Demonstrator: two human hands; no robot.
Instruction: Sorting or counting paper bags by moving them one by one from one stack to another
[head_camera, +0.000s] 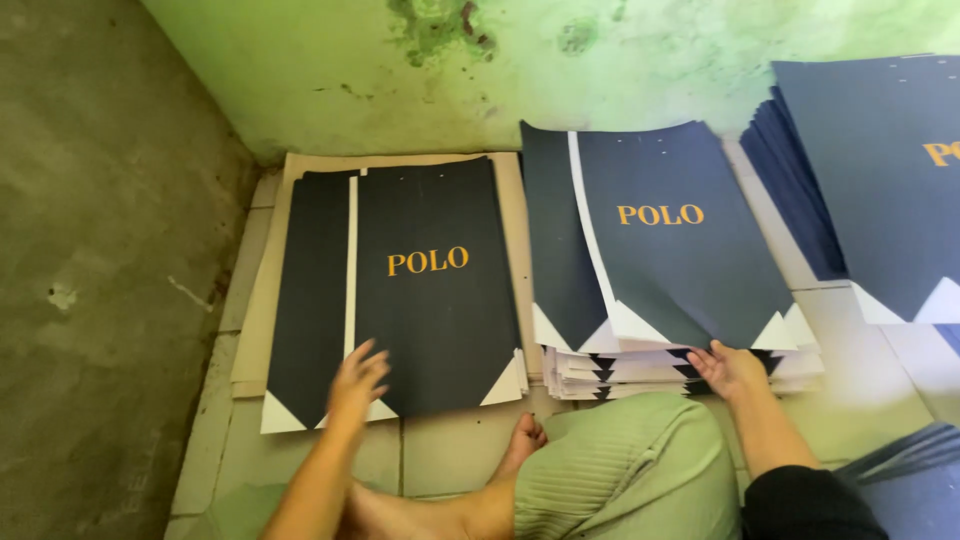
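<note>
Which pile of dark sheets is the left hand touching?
The left hand rests on the low left pile, the blackest one, lying on brown cardboard. The taller, bluer middle pile is under the right hand.

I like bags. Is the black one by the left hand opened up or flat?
Flat. The black bag sheet lies spread on cardboard, left hand on its bottom edge.

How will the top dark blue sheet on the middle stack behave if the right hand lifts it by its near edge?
The top dark blue sheet looks thin and wide, so it would probably bend and sag. The stack beneath is fanned unevenly, so the sheets likely slide easily. The right hand, open, rests at its near edge.
</note>
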